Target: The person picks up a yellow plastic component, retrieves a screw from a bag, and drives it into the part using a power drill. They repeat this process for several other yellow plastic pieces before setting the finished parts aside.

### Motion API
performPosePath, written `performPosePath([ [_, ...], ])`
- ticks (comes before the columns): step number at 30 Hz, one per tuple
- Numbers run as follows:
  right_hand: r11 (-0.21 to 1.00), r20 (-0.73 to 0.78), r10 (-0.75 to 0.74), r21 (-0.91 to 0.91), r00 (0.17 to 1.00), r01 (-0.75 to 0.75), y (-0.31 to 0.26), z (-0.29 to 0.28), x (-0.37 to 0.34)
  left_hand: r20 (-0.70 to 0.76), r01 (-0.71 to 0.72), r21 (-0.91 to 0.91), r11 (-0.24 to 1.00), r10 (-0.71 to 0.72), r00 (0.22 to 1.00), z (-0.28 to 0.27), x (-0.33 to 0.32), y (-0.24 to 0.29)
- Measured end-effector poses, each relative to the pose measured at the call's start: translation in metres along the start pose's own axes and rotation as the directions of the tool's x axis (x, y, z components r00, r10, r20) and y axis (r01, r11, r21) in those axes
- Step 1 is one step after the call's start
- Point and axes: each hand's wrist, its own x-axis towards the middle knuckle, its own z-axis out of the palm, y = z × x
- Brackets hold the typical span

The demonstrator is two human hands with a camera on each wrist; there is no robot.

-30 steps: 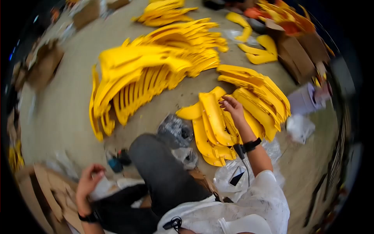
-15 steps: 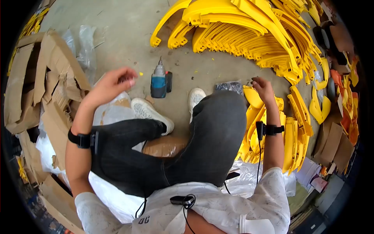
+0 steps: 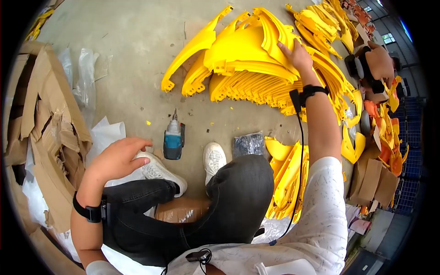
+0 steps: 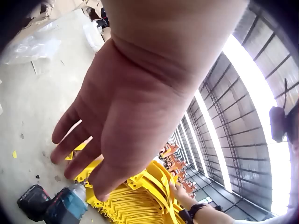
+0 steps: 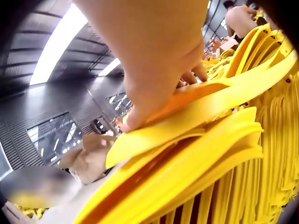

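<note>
In the head view my right hand (image 3: 299, 56) is on a curved yellow part (image 3: 274, 36) at the top of the large pile of nested yellow parts (image 3: 254, 87). The right wrist view has that hand (image 5: 156, 79) with its thumb on the near side of the yellow part (image 5: 201, 109) and its fingers over the far side, gripping the edge. My left hand (image 3: 118, 158) hovers by my bent leg, empty, fingers loosely bent. From the left wrist, the same hand (image 4: 117, 121) has its fingers spread apart, above the cordless drill (image 4: 65, 205) and the pile's end.
The drill (image 3: 173, 141) lies on the floor ahead of my shoes (image 3: 214, 159). A plastic-wrapped packet (image 3: 248, 145) and a smaller yellow stack (image 3: 285, 178) are right of them. Torn cardboard (image 3: 55, 156) lies at left. Cartons (image 3: 373, 176) and orange parts stand at right; a person (image 5: 240, 21) is beyond.
My right hand has moved forward from above the smaller stack to the large pile and taken hold of a part. The left hand has come lower, nearer my shoe. The view has shifted.
</note>
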Motion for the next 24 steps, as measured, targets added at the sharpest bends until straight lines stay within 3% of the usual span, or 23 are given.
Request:
performPosePath([
  [1, 0.992, -0.175, -0.104, -0.096, 0.979, 0.088, -0.009, -0.007, -0.015, 0.002, 0.004, 0.032, 0.999, -0.004, 1.000, 0.000, -0.002, -0.001],
  [3, 0.932, -0.124, -0.268, -0.286, 0.956, 0.224, -0.001, -0.005, -0.016, 0.000, 0.011, 0.056, 0.998, -0.011, 1.000, 0.000, -0.004, -0.002],
  [4, 0.930, -0.125, -0.273, -0.287, 0.954, 0.229, 0.005, -0.005, -0.012, -0.007, -0.002, 0.060, 0.998, 0.002, 1.000, 0.000, -0.005, -0.001],
  [6, 0.800, -0.088, -0.470, -0.463, 0.878, 0.382, 0.022, -0.012, -0.002, -0.016, -0.017, 0.059, 0.998, 0.018, 1.000, -0.001, -0.006, 0.001],
  [7, 0.777, -0.133, -0.507, -0.499, 0.852, 0.384, 0.030, -0.018, 0.002, -0.008, -0.021, 0.065, 0.998, 0.021, 1.000, -0.002, -0.007, 0.003],
  [11, 0.883, -0.260, -0.265, -0.452, 0.929, 0.125, 0.073, -0.078, 0.006, -0.010, -0.016, 0.079, 0.997, 0.017, 1.000, -0.007, -0.014, 0.011],
  [13, 0.944, -0.506, -0.054, -0.307, 0.861, -0.121, 0.092, -0.120, -0.009, -0.024, -0.034, 0.073, 0.997, 0.036, 0.999, -0.008, -0.017, 0.011],
  [14, 0.974, -0.521, 0.175, -0.031, 0.836, -0.223, 0.103, -0.140, -0.012, -0.026, -0.047, 0.071, 0.996, 0.049, 0.998, -0.007, -0.018, 0.011],
  [15, 0.917, -0.476, 0.396, 0.248, 0.786, -0.312, 0.117, -0.160, -0.014, -0.031, -0.061, 0.075, 0.995, 0.064, 0.997, -0.008, -0.018, 0.011],
  [16, 0.803, -0.454, 0.533, 0.538, 0.714, -0.257, 0.149, -0.162, -0.006, -0.009, -0.065, 0.037, 0.997, 0.065, 0.998, -0.008, -0.018, 0.011],
  [17, 0.614, -0.387, 0.654, 0.773, 0.650, -0.158, 0.182, -0.163, 0.003, 0.012, -0.067, 0.000, 0.998, 0.067, 0.998, -0.009, -0.018, 0.011],
  [18, 0.692, -0.487, 0.598, 0.715, 0.637, -0.103, 0.195, -0.176, -0.004, 0.009, -0.078, 0.007, 0.997, 0.078, 0.997, -0.010, -0.017, 0.013],
  [19, 0.691, -0.495, 0.603, 0.716, 0.626, -0.100, 0.205, -0.185, -0.008, 0.027, -0.067, -0.041, 0.997, 0.068, 0.997, -0.013, -0.016, 0.016],
  [21, 0.633, -0.613, 0.388, 0.720, 0.688, 0.284, 0.206, -0.215, -0.024, 0.040, -0.065, -0.072, 0.995, 0.068, 0.997, -0.016, -0.014, 0.021],
  [22, 0.765, -0.676, 0.245, 0.575, 0.696, 0.289, 0.178, -0.242, -0.052, -0.050, -0.083, -0.190, 0.978, 0.075, 0.996, -0.015, -0.012, 0.023],
  [24, 0.699, -0.771, -0.012, 0.449, 0.636, 0.557, 0.135, -0.279, -0.093, -0.176, -0.121, -0.381, 0.917, 0.056, 0.983, -0.019, -0.008, 0.029],
])
